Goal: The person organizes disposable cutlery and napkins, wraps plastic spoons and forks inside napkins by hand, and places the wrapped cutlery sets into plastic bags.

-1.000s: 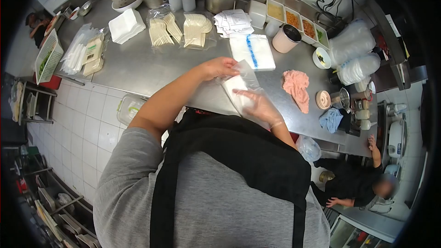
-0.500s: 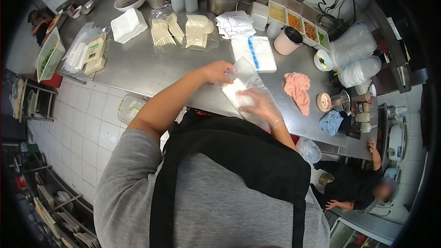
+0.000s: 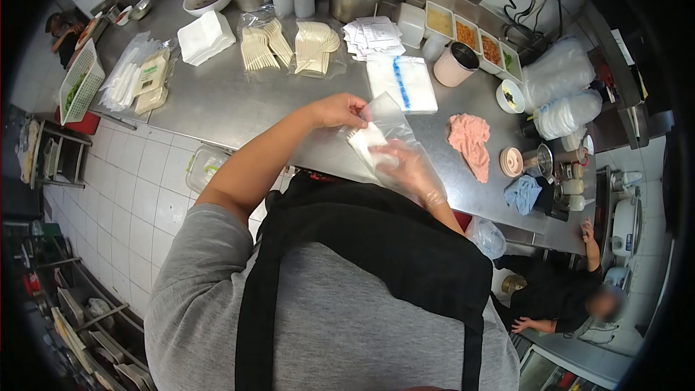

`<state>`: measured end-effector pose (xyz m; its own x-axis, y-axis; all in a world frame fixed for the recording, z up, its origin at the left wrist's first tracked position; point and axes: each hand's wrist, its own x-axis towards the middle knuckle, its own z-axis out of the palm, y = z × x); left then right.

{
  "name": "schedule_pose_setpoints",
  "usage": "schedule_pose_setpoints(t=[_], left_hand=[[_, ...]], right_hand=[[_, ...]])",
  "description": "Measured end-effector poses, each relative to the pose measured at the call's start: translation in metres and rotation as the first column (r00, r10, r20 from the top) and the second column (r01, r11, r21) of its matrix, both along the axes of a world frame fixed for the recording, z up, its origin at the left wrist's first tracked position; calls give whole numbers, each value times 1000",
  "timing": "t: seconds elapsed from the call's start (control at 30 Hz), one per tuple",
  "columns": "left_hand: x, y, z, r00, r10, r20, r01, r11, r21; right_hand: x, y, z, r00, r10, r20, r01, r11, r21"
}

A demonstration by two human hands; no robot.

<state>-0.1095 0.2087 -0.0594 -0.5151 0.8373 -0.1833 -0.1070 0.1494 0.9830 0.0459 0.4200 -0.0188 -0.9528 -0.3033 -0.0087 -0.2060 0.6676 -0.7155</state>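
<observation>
My left hand (image 3: 340, 111) pinches the upper edge of a clear plastic bag (image 3: 393, 112) above the counter's front edge. My right hand (image 3: 398, 163) is inside this bag, seen through the film, with its fingers closed on a folded white napkin (image 3: 368, 145). At the napkin's left end is a pale ridged edge that may be cutlery, too small to make out. Just beyond the bag lies a stack of white bags (image 3: 402, 85) with a blue stripe. To the right, a crumpled pink cloth (image 3: 469, 143) rests on the steel counter (image 3: 210, 105).
Wooden forks (image 3: 262, 49) and spoons (image 3: 313, 47) in plastic lie farther back, with white napkins (image 3: 206, 38) to their left. Food trays (image 3: 463, 32), a pink container (image 3: 454, 65) and a bowl (image 3: 510, 95) stand at right. A co-worker (image 3: 557, 289) is at lower right.
My right hand and the napkin have shifted slightly, and more of the napkin's ridged left end shows. My left hand keeps its pinch on the bag's edge.
</observation>
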Motion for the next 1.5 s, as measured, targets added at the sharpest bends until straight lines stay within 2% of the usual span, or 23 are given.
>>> schedule_pose_setpoints(t=[0.07, 0.17, 0.37, 0.47, 0.57, 0.67, 0.77, 0.87, 0.97, 1.07, 1.17, 1.27, 1.37, 1.47, 1.5], left_hand=[[0, 0, -2, 996, 35, 87, -40, 998, 50], [-5, 0, -14, 999, 49, -2, -49, 998, 29], [-1, -1, -1, 973, 190, -132, -201, 977, -76], [-16, -16, -14, 988, 136, -69, -138, 990, -38], [-11, -18, -4, 983, 176, 45, -176, 984, -5], [-3, -20, 9, 979, 153, 138, -149, 988, -41], [-1, -31, 6, 999, -21, 48, 19, 999, 33], [-2, -36, -3, 990, 4, -144, -20, 994, -109], [3, -40, -8, 994, 98, -49, -98, 995, 13], [12, -36, 14, 981, 192, 17, -189, 976, -105], [1, -40, -12, 982, 172, 84, -178, 982, 67], [-3, -46, -12, 961, 197, 196, -192, 980, -41], [6, -43, 4, 961, 204, 184, -211, 977, 17], [4, -43, 3, 945, 207, 252, -218, 976, 14], [5, -44, 4, 958, 205, 201, -204, 979, -28]], right_hand=[[-3, -2, -2, 998, 33, -58, -30, 999, 45], [-2, -7, 1, 998, 24, -58, -20, 998, 58], [-2, -18, 18, 996, 47, -72, -48, 999, -7], [-11, -6, -13, 994, 95, 55, -89, 991, -98], [-3, -15, 0, 998, 52, -44, -52, 998, -16], [-3, -22, 12, 991, -58, 120, 51, 997, 60], [-13, -9, -38, 998, -13, -57, 4, 990, -144], [-6, -19, -10, 997, -59, 51, 73, 936, -343], [-4, -20, 0, 974, -124, 190, 165, 962, -218], [-6, -17, -23, 989, -102, 108, 125, 962, -244], [-7, -20, -23, 997, -27, 72, 49, 947, -318], [-9, -8, -55, 1000, 0, 18, 7, 921, -390], [-7, -17, -37, 997, -59, -50, 52, 991, -127], [-10, -30, -29, 990, -124, 67, 129, 988, -88], [-8, -33, -22, 989, -136, 55, 138, 990, -36]])
